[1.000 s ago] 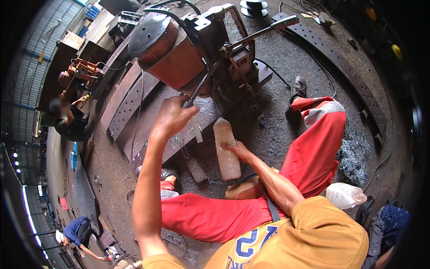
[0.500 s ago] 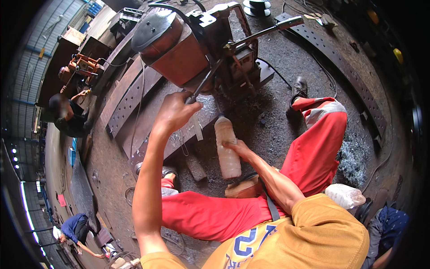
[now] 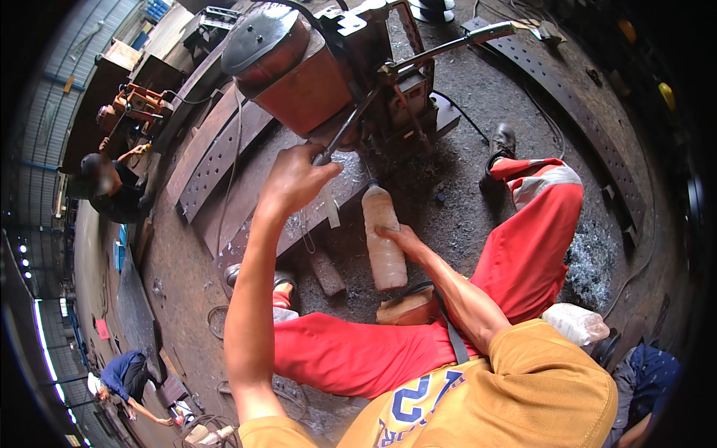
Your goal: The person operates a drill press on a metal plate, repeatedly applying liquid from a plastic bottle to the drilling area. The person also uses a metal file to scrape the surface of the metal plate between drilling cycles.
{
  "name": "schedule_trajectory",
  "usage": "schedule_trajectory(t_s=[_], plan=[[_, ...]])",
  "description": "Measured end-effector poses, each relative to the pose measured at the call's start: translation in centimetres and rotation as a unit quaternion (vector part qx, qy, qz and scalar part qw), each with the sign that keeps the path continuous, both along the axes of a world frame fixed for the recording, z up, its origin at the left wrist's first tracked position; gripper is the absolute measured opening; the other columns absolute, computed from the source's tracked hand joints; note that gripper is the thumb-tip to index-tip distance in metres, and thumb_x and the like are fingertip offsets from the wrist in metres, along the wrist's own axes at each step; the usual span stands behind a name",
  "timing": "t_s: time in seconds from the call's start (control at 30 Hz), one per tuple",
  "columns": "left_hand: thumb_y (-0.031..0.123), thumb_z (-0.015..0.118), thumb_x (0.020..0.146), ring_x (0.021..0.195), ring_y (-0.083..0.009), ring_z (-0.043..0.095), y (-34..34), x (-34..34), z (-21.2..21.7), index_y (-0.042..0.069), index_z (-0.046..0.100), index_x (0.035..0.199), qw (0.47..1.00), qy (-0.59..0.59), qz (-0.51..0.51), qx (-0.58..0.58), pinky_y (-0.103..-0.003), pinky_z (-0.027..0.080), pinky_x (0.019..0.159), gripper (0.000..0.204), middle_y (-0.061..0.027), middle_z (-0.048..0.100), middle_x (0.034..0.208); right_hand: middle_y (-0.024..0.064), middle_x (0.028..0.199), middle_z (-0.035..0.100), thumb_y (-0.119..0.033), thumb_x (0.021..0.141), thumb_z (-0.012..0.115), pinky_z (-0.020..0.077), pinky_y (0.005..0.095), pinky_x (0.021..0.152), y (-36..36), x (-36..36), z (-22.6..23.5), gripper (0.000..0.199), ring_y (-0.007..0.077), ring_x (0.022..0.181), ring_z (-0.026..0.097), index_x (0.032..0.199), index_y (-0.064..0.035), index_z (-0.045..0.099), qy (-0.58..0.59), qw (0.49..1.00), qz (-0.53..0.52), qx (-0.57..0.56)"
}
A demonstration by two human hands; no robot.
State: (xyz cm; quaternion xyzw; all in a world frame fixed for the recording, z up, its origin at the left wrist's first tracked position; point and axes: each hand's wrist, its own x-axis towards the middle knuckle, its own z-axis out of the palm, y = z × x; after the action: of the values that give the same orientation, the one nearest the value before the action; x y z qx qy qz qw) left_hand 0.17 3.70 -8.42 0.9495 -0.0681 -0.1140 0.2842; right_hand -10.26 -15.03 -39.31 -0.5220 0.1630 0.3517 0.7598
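Note:
My left hand point(image 3: 295, 179) is raised and closed around the dark lever handle point(image 3: 345, 131) of a rust-orange drilling machine point(image 3: 314, 67). My right hand point(image 3: 403, 240) grips a cloudy plastic bottle point(image 3: 383, 239), its neck tipped toward the spot under the machine's head. The machine stands on a long perforated steel plate point(image 3: 224, 160) lying on the dirty floor. I sit on the ground in red trousers point(image 3: 523, 246) and a mustard shirt, with my legs spread on either side of the work.
A curved perforated steel bar point(image 3: 590, 119) lies at the right. A second plastic bottle point(image 3: 575, 322) rests by my right hip. One person point(image 3: 112, 187) crouches at the far left by an orange tool; another person point(image 3: 127, 377) bends over at the lower left. Metal shavings point(image 3: 590, 261) litter the floor.
My left hand has stayed on the lever and the right on the bottle; the view has shifted slightly, with the bottle tip a little closer to the machine's head.

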Motion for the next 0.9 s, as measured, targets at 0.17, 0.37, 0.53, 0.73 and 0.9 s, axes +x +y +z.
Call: schedule_trajectory(t_s=[0.17, 0.37, 0.53, 0.73, 0.9], plan=[[0.032, 0.074, 0.087, 0.053, -0.0092, 0.054, 0.0, -0.1, 0.4, -0.002, 0.068, 0.09, 1.0, -0.008, -0.002, 0.004, -0.03, 0.045, 0.049, 0.035, -0.0022, 0.058, 0.065, 0.0136, 0.104, 0.071, -0.034, 0.085, 0.078, 0.0592, 0.041, 0.08, 0.0, 0.3, 1.0, 0.051, 0.0254, 0.088, 0.072, 0.12, 0.0008, 0.063, -0.011, 1.0, -0.012, 0.017], [0.032, 0.074, 0.087, 0.053, -0.0093, 0.053, -0.3, -0.2, 0.4, -0.002, 0.068, 0.092, 1.0, 0.005, -0.007, -0.007, -0.03, 0.045, 0.05, 0.035, -0.0026, 0.058, 0.065, 0.0144, 0.107, 0.07, -0.034, 0.086, 0.078, 0.0594, 0.0428, 0.08, -0.3, 0.3, 0.7, 0.054, 0.0262, 0.089, 0.071, 0.123, 0.0001, 0.061, 0.018, 1.0, -0.017, 0.019], [0.031, 0.074, 0.086, 0.054, -0.0094, 0.054, -0.1, -0.2, 0.3, -0.002, 0.068, 0.093, 1.0, 0.005, 0.0, -0.003, -0.03, 0.045, 0.05, 0.035, -0.0025, 0.058, 0.065, 0.0157, 0.105, 0.07, -0.034, 0.086, 0.078, 0.06, 0.0437, 0.079, -0.1, 0.3, 0.6, 0.054, 0.0274, 0.088, 0.072, 0.122, 0.0016, 0.061, 0.014, 1.0, -0.017, 0.015], [0.031, 0.074, 0.086, 0.054, -0.0099, 0.055, -0.1, -0.1, 0.5, -0.003, 0.069, 0.095, 1.0, 0.01, -0.006, 0.002, -0.03, 0.046, 0.05, 0.035, -0.0034, 0.059, 0.066, 0.0148, 0.106, 0.07, -0.035, 0.086, 0.078, 0.0594, 0.0428, 0.08, 0.0, 0.4, -0.2, 0.055, 0.0263, 0.09, 0.072, 0.123, 0.0009, 0.061, 0.01, 1.0, -0.005, 0.022], [0.029, 0.074, 0.086, 0.053, -0.0097, 0.054, -0.5, -0.3, 0.8, -0.003, 0.07, 0.101, 1.0, -0.001, -0.009, 0.002, -0.03, 0.045, 0.048, 0.036, -0.003, 0.058, 0.065, 0.0143, 0.105, 0.07, -0.036, 0.085, 0.078, 0.0593, 0.0423, 0.079, 0.0, 0.4, -0.3, 0.054, 0.026, 0.088, 0.071, 0.121, 0.0009, 0.063, 0.007, 0.999, -0.015, 0.029]])
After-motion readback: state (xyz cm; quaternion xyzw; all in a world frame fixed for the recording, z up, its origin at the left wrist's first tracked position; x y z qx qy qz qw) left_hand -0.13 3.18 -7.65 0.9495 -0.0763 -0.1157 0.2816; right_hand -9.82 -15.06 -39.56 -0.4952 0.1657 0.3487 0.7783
